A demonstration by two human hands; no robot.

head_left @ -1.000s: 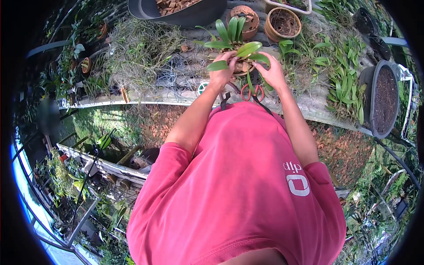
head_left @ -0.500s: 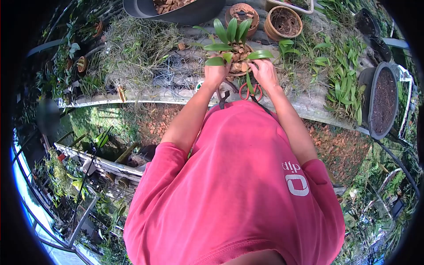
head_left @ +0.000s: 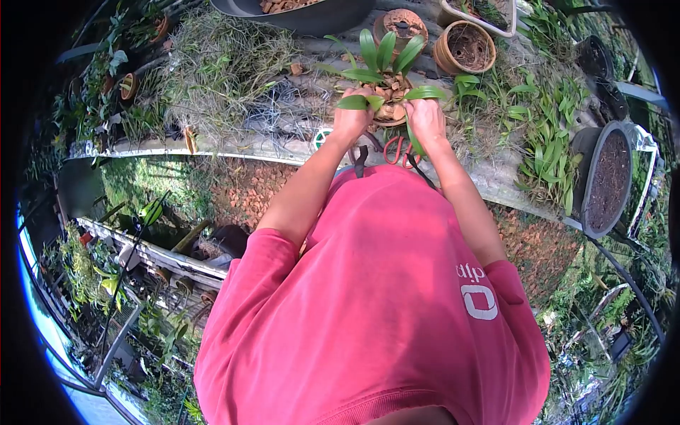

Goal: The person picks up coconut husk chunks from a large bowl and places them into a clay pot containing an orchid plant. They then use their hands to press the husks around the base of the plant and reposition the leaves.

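A clay pot (head_left: 389, 123) filled with brown chunks (head_left: 391, 91) holds a plant with broad green leaves (head_left: 384, 52). At the pot's left side is my left hand (head_left: 353, 117), its fingers partly hidden by leaves. My right hand (head_left: 426, 118) is at the right rim, fingers curled in toward the chunks, beneath a leaf; its fingertips are hard to make out. Red-handled scissors (head_left: 397, 151) lie just in front of the pot, near my shirt.
Behind the pot stand an upturned clay pot (head_left: 401, 27), an open clay pot (head_left: 465, 48) and a black basin (head_left: 301, 18) of chunks. Wiry plants (head_left: 219, 67) lie left, leafy plants (head_left: 552, 145) right, beside a grey tub (head_left: 608, 180) of soil.
The view has shifted, so the bench items appear farther right. My right hand's fingers look more curled, and both hands remain at the pot.
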